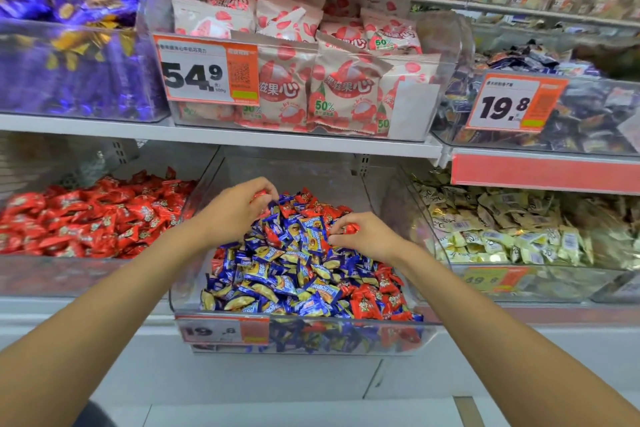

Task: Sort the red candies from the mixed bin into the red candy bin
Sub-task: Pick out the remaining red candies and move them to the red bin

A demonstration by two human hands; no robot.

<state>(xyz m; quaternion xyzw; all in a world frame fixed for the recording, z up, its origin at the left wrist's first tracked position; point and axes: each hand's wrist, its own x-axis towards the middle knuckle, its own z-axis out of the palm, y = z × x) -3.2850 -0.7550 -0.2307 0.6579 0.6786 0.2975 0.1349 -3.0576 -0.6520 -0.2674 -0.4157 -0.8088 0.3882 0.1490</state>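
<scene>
A clear mixed bin (429,326) in the middle of the lower shelf holds blue-and-yellow candies (277,274) with red candies (374,302) scattered among them. To its left stands the red candy bin (52,274), filled with red wrapped candies (90,218). My left hand (239,208) hovers over the back of the mixed pile with its fingers curled round red candies (259,194). Over the pile's right side, my right hand (367,236) pinches a red candy (349,228) in its fingertips.
A bin of pale gold candies (519,232) stands to the right. The shelf above (277,140) carries purple candies (69,45), white-and-red snack bags (311,80) and dark wrapped sweets (571,114), close over the lower bins. Price tags hang on the bin fronts.
</scene>
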